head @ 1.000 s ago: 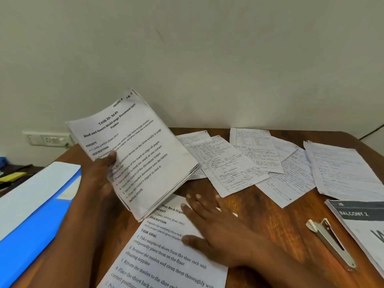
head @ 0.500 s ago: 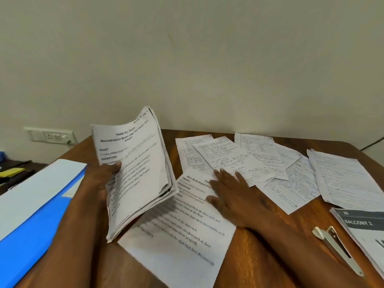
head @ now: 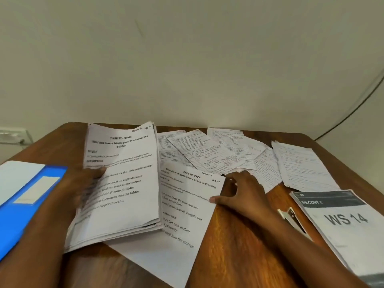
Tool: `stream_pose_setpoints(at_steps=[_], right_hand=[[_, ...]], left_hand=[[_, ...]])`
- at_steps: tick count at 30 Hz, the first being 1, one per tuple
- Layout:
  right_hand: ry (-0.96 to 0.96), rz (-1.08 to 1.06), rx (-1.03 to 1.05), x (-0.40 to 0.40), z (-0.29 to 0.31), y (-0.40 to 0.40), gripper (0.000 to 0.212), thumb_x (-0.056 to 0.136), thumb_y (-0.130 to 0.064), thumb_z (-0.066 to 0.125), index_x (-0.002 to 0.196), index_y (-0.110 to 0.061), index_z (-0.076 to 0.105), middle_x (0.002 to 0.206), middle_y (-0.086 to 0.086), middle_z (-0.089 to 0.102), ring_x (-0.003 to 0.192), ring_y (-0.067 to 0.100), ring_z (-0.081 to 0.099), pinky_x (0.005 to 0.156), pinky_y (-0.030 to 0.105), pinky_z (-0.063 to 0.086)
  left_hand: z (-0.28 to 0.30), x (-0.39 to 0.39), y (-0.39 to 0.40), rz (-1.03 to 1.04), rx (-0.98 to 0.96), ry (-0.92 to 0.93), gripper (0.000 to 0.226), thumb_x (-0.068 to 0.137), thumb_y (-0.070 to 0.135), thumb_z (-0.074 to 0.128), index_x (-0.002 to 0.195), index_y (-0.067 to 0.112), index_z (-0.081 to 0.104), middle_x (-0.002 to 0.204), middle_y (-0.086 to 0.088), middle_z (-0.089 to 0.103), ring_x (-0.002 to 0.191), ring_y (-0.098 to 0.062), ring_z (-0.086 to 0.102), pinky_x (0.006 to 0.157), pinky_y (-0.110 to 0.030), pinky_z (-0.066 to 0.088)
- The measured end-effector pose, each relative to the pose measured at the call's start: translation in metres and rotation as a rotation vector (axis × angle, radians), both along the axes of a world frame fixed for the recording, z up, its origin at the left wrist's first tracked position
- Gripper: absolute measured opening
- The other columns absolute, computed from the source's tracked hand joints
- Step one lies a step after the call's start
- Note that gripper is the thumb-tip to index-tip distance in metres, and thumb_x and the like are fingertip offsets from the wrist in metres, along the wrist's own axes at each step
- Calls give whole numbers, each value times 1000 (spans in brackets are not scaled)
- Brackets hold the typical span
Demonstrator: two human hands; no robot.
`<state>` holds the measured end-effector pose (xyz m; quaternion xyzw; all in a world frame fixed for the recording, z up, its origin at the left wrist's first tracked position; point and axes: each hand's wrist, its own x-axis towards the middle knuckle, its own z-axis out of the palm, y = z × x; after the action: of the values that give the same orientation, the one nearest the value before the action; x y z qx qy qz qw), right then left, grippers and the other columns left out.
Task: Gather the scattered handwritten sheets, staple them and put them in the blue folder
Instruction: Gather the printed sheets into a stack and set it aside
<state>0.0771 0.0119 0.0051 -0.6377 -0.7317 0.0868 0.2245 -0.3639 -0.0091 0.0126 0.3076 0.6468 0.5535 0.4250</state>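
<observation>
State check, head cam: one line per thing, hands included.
Left hand: grips the printed stack, thumb on top.
Printed stack: held, far end raised, overlapping the loose printed sheet.
Loose printed sheet: flat on the table.
Right hand: open, thumb at that sheet's right edge.
Handwritten sheets: scattered, overlapping, not gathered.
Blue folder: closed, a white sheet on top.
Stapler: idle beside the WS 14 sheet.

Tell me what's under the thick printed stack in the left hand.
Under the stack lies a printed sheet headed Task ID 2723, its left part covered; the right hand touches its edge. Below is the table.
</observation>
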Motion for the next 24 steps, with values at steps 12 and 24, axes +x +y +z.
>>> stream_pose_setpoints(at_steps=[12, 24], right_hand=[[167, 74, -79, 16, -2, 2, 87, 53, -86, 79, 125, -40, 67, 123, -10, 59, 111, 12, 56, 92, 42, 55], [441, 80, -102, 26, -6, 7, 27, 71, -31, 95, 93, -34, 80, 88, -18, 76, 80, 1, 63, 73, 24, 50]], left_hand=[[14, 27, -12, -35, 68, 26, 10, 99, 0, 63, 92, 6, 66, 58, 1, 74, 46, -12, 70, 41, -21, 55], [8, 23, -4, -56, 38, 45, 6, 98, 6, 68, 102, 2, 69, 65, -4, 76, 61, -25, 74, 57, -32, 62]])
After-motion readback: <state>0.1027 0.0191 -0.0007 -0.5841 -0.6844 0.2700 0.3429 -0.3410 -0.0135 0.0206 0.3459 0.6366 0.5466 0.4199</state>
